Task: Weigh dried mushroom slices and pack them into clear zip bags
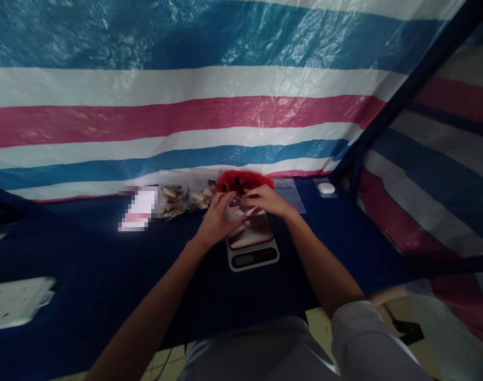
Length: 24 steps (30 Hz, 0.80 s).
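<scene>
My left hand (218, 221) is closed around a small clear plastic bag (235, 210), held above a kitchen scale (252, 242). From the other side, the fingers of my right hand (268, 200) are closed at the bag's upper edge. What the bag contains, if anything, I cannot make out. Right behind my hands sits a red plastic bag (261, 179) with its mouth spread, dark brown pieces showing inside. To the left lie two clear bags, one of brownish dried slices (172, 202) and one of paler slices (203, 197). The scale's display looks dark.
A flat clear bag (294, 194) lies right of the red one, and a white oval object (326, 188) rests farther right. At left are a pixelated bright rectangle (140, 208) and a white power strip (21, 301). Striped sheeting (185, 116) hangs behind the dark blue table (106, 280).
</scene>
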Motion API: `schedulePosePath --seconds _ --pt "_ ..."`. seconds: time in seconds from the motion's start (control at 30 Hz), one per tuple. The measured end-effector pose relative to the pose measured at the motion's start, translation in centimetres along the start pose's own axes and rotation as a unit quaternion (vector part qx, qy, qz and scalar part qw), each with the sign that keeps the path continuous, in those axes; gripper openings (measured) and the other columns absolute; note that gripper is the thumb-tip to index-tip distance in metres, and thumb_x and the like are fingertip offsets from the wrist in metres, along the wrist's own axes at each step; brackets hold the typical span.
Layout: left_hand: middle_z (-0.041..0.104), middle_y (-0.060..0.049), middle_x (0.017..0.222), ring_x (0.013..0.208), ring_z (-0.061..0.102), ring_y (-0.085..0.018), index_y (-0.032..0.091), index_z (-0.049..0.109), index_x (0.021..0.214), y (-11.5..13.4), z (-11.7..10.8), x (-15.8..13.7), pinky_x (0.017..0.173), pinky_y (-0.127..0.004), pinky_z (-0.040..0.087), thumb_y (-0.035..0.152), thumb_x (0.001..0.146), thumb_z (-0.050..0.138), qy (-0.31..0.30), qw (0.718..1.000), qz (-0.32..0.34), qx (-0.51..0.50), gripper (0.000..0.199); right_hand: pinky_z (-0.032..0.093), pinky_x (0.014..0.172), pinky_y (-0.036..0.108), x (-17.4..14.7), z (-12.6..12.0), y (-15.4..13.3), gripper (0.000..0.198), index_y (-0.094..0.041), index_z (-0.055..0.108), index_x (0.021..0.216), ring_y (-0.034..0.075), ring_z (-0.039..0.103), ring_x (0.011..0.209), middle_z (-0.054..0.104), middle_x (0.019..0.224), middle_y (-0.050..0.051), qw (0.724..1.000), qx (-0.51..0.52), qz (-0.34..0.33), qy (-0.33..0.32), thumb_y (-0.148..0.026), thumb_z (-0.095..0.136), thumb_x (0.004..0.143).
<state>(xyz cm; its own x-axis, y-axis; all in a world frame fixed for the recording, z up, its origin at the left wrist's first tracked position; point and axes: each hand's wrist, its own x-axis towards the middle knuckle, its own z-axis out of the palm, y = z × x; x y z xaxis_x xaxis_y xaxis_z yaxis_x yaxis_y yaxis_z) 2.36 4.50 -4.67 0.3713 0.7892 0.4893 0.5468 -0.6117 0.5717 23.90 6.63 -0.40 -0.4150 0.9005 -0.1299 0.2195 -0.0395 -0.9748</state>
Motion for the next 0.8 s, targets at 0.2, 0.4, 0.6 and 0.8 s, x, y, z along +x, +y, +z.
schedulePosePath --seconds 0.2,0.4,0.6,0.8 --pt "0.067 -0.014 0.127 0.121 0.065 -0.032 0.021 0.060 0.135 -0.1 -0.8 0.2 0.110 -0.052 0.053 0.035 0.081 0.081 0.028 0.999 -0.003 0.015 0.060 0.059 0.069 0.026 1.1 -2.6 0.9 0.025 -0.017 0.082 0.097 0.018 0.074 0.080 0.081 0.094 0.006 0.994 -0.082 -0.062 0.041 -0.040 0.074 0.088" --pt "0.067 -0.015 0.135 0.127 0.065 -0.033 0.021 0.059 0.137 -0.7 -1.3 0.1 0.112 -0.051 0.052 0.037 0.083 0.080 0.065 0.997 -0.021 0.024 0.061 0.056 0.093 0.037 3.6 -3.4 2.0 0.018 -0.020 0.082 0.104 0.024 0.074 0.096 0.081 0.106 0.008 0.960 -0.230 -0.139 0.082 -0.027 0.070 0.092" --pt "0.067 -0.017 0.133 0.122 0.068 -0.032 0.021 0.059 0.137 -0.9 -1.7 1.3 0.109 -0.050 0.055 0.037 0.081 0.082 0.043 0.999 -0.009 0.028 0.063 0.053 0.097 0.037 5.7 -2.1 1.5 0.028 -0.023 0.078 0.119 0.026 0.074 0.102 0.080 0.116 0.010 0.921 -0.359 -0.145 0.037 -0.020 0.069 0.094" --pt "0.069 -0.015 0.128 0.118 0.068 -0.033 0.020 0.059 0.136 -0.9 -2.0 2.4 0.103 -0.054 0.057 0.030 0.082 0.081 0.016 0.999 0.008 0.027 0.059 0.048 0.110 0.041 6.7 -2.2 1.8 0.033 -0.020 0.071 0.131 0.028 0.065 0.127 0.071 0.138 0.012 0.891 -0.420 -0.162 0.061 -0.022 0.063 0.099"
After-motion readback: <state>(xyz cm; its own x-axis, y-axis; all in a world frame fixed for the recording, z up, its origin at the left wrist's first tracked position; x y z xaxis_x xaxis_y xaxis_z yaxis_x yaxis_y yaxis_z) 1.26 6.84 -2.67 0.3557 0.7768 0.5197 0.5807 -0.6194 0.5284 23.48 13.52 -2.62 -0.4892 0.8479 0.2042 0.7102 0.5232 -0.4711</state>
